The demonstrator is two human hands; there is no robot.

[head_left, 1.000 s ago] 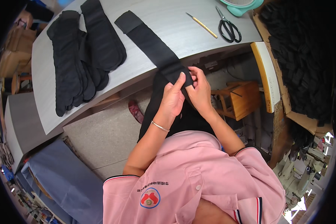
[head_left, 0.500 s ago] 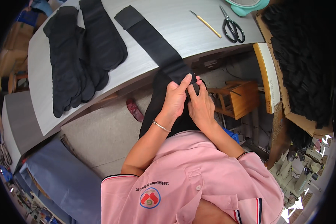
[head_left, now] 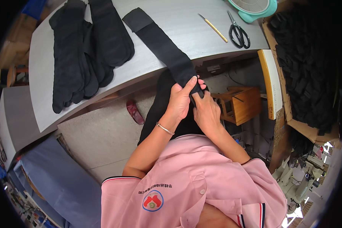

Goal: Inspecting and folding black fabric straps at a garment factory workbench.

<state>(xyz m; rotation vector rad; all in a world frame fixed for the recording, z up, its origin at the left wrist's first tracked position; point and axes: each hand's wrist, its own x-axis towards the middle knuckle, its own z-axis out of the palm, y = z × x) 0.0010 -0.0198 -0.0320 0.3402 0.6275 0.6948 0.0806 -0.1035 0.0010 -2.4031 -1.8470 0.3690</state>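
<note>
At the centre of the head view, both hands meet on the near end of a long black fabric strip (head_left: pixel 167 49), which runs from the upper middle of the frame down across the grey table (head_left: pixel 155 78) and over its front edge. The left hand (head_left: pixel 179 102) is curled around the strip's hanging end, fingers closed on the cloth with the fingertips up near the table edge. The right hand (head_left: pixel 206 112) sits just beside it, touching it, fingers bent and pinching the same end from the right side; how tightly it grips cannot be told.

In the upper left, a pile of long black fabric pieces (head_left: pixel 83 49) lies on the table, well apart from the strip. In the upper right, black-handled scissors (head_left: pixel 239 32) lie beside a thin yellow-handled tool (head_left: pixel 213 27), with a teal round object (head_left: pixel 252 8) at the top edge. Along the right edge, a brown cardboard box (head_left: pixel 304 129) holds a heap of small black pieces (head_left: pixel 307 64). Below the table edge stands a small wooden stool (head_left: pixel 239 106), and a dark red shoe (head_left: pixel 135 112) lies on the floor at centre left. A round red-and-blue badge (head_left: pixel 152 200) shows on the pink shirt (head_left: pixel 186 182) at the bottom.
</note>
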